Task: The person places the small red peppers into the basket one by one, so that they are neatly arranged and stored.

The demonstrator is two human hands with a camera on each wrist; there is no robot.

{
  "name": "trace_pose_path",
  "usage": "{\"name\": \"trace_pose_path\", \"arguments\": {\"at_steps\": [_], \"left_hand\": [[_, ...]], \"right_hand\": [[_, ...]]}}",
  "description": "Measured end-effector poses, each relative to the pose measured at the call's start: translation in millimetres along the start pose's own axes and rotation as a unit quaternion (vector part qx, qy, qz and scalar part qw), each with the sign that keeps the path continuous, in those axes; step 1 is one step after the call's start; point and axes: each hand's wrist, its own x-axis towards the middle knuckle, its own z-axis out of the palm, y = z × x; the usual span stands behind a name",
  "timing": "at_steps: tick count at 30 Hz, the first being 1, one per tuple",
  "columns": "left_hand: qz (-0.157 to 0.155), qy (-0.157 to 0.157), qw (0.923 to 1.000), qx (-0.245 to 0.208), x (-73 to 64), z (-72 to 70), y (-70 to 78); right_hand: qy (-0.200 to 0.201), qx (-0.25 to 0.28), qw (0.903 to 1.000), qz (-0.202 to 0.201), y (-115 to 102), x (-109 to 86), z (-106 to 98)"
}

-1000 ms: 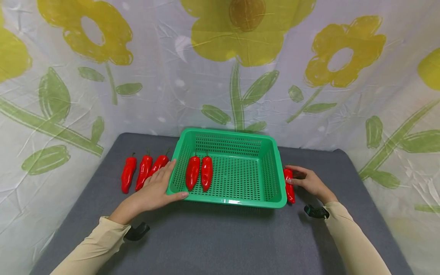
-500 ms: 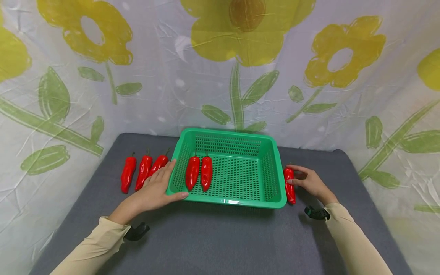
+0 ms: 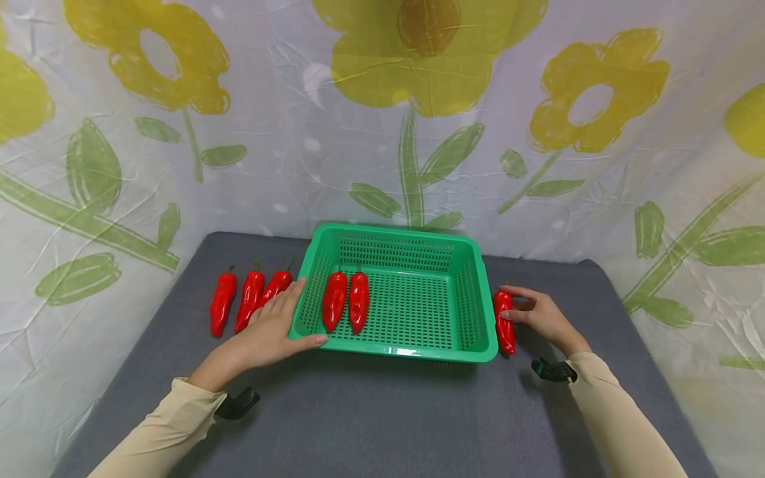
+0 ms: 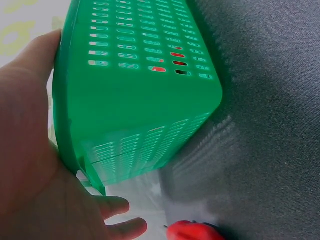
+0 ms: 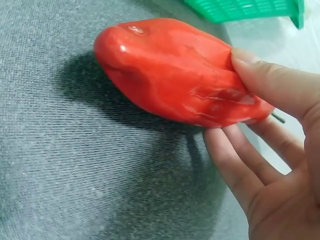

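Right hand (image 3: 540, 322) has its thumb on one flank and its fingertips on the other of a red pepper (image 3: 506, 332), pinching it near the stem end while the blunt tip points toward the person; whether that tip touches the surface below is hard to tell. A narrow strip separates this pepper from the right wall of a green basket (image 3: 406, 352), and beyond the hand gray counter (image 3: 382, 425) runs on to its sloping right edge, leaving sideways room. Across the basket, the left hand (image 3: 269, 337) lies spread over the near left corner, its thumb along the front rim and its fingers extended along the left side. Inside, two peppers (image 3: 359, 304) lie side by side toward the left wall, stems to the back, with slotted floor stretching from them to the right wall. Outside, three peppers (image 3: 251, 297) lie in a row on the left, the nearest partly hidden behind the left hand's fingers, so contact cannot be told. The basket stands near the counter's back edge, close to a flowered curtain (image 3: 269, 166), while a wide stretch of counter extends in front of it, between the two sleeves (image 3: 618, 411)
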Motion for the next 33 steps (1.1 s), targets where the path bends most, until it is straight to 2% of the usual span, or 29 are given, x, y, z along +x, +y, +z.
{"name": "trace_pose_path", "arguments": {"at_steps": [6, 33], "left_hand": [[0.002, -0.001, 1.0, -0.003, -0.1, 0.2, 0.4], [0.0, -0.001, 1.0, 0.006, -0.5, 0.5, -0.8]], "right_hand": [[0.006, -0.004, 1.0, 0.005, -7.2, -3.2, -6.0], [-0.018, -0.022, 0.9996, -0.007, -56.9, -10.7, -32.2]]}}
